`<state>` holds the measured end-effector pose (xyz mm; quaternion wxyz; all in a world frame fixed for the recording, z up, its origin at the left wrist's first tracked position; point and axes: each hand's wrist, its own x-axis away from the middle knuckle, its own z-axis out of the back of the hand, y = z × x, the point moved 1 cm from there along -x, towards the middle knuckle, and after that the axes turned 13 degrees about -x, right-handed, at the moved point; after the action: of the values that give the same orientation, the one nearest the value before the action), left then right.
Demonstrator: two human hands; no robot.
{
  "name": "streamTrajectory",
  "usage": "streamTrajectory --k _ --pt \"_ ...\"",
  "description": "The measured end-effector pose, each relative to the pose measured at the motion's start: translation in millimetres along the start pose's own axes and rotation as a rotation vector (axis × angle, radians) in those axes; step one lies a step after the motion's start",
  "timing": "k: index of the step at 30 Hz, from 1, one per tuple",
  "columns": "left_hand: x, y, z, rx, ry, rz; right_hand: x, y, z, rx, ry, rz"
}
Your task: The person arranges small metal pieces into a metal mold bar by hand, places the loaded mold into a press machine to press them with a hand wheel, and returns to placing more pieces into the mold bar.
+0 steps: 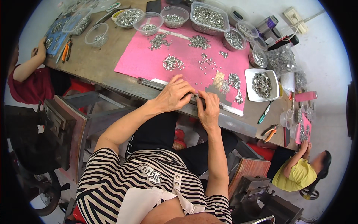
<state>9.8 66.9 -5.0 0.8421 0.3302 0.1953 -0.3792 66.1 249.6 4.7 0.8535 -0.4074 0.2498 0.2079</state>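
Observation:
At the table's front edge my left hand (173,95) and my right hand (209,108) meet, both closed with their fingertips pinched together. Between the fingertips shows a small metal piece (195,95), too small and partly covered to make out its kind. Beneath the hands runs a long grey metal bar (149,82) along the edge of the pink mat (138,59). Several heaps of little silver metal parts lie on the mat, one heap (173,63) beyond my left hand and another (234,80) to the right, beside a gold-coloured patch of pieces (219,79).
Clear plastic tubs (210,18) of metal parts line the back. A white square bowl (249,87) of parts stands right, near teal-handled pliers (264,113) and orange-handled pliers (271,133). Other people work at far left (31,82) and lower right (294,175).

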Motion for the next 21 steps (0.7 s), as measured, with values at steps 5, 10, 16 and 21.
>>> streamTrajectory --k 5,10,16,21 --pt "0 4 -1 -0.056 0.022 0.01 -5 3 9 -0.097 0.053 -0.108" --pt "-2 13 -9 -0.153 0.045 0.041 -26 24 8 -0.037 0.04 -0.13" --pt "-3 12 -9 -0.137 0.053 0.066 -42 33 -3 0.125 -0.045 -0.133" --pt "-4 6 -6 -0.004 0.167 0.061 -36 25 5 0.134 -0.086 -0.063"
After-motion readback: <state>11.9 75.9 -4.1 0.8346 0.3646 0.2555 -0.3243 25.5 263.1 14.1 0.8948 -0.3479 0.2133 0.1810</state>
